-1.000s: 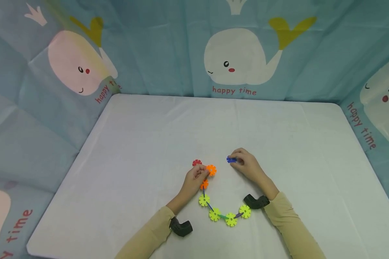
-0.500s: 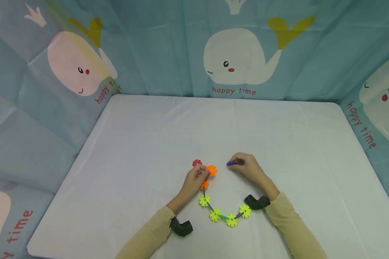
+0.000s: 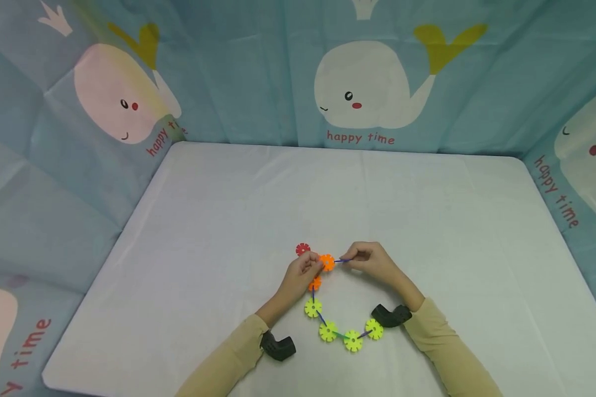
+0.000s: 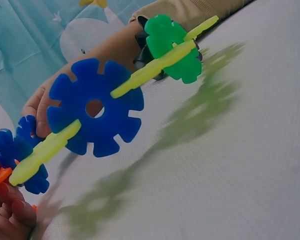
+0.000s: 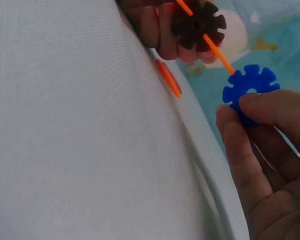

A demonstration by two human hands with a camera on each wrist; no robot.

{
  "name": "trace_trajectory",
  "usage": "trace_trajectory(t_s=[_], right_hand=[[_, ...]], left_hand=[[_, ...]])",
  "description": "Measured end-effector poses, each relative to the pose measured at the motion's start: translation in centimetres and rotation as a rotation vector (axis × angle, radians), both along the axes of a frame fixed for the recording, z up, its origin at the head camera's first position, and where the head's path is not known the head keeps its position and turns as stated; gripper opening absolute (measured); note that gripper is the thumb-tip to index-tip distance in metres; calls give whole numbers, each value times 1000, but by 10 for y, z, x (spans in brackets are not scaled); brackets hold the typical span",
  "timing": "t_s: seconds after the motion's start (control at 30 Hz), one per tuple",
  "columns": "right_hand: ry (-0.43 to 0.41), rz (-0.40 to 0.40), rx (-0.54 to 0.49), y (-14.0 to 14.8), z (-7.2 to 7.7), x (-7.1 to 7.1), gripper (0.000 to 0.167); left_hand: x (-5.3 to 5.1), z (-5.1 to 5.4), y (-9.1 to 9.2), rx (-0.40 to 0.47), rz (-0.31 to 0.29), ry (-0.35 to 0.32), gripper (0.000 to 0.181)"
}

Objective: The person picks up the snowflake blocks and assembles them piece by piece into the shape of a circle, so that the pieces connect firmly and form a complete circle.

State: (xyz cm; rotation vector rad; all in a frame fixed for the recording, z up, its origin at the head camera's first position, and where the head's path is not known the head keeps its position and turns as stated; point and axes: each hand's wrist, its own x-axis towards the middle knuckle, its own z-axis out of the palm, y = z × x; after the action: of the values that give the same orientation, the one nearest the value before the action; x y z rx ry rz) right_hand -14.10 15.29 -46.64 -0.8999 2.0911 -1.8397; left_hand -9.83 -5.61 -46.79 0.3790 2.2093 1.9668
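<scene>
My left hand (image 3: 300,274) grips the upper end of a chain of notched plastic discs, near an orange disc (image 3: 327,262). Between my right thumb and fingers is a blue notched disc (image 5: 252,80), seen nearly edge-on in the head view. Its edge meets or almost meets the orange disc's edge; I cannot tell whether they interlock. From my left hand (image 4: 12,212) the chain curves toward my right forearm, with yellow discs (image 3: 313,307) joined by blue, green and purple ones. A larger-looking blue disc (image 4: 117,112) fills the left wrist view. My right hand (image 3: 374,261) is beside the orange end.
A red notched disc (image 3: 303,250) lies on the white table (image 3: 228,209) just beyond my left hand. Dark wrist mounts (image 3: 278,348) sit on both sleeves. A blue whale-print curtain (image 3: 248,71) stands around the table's far and side edges.
My right hand has moved left and slightly nearer with the blue disc, turning it edge-on against the orange disc. The left hand has barely moved; the chain's yellow end has shifted slightly.
</scene>
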Motion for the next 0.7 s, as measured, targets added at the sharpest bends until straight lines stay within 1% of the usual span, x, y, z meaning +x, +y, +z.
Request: trace_trajectory(t_s=[0.13,0.33,0.57,0.7], right_hand=[[21,-1,-37,-1,-2,-1,9],[44,-8,-48,-3,-5,-1,9],[-3,-32,-38,-2,-5,0,8],[-28,-46,-39,-2,-4,1,9]], left_hand=[[0,0,-1,-15,-4,8,11],[0,0,-1,-4,1,-18,10],[-1,-1,0,12,-14,-30,9],[-1,-1,1,7,-12,-18,9]])
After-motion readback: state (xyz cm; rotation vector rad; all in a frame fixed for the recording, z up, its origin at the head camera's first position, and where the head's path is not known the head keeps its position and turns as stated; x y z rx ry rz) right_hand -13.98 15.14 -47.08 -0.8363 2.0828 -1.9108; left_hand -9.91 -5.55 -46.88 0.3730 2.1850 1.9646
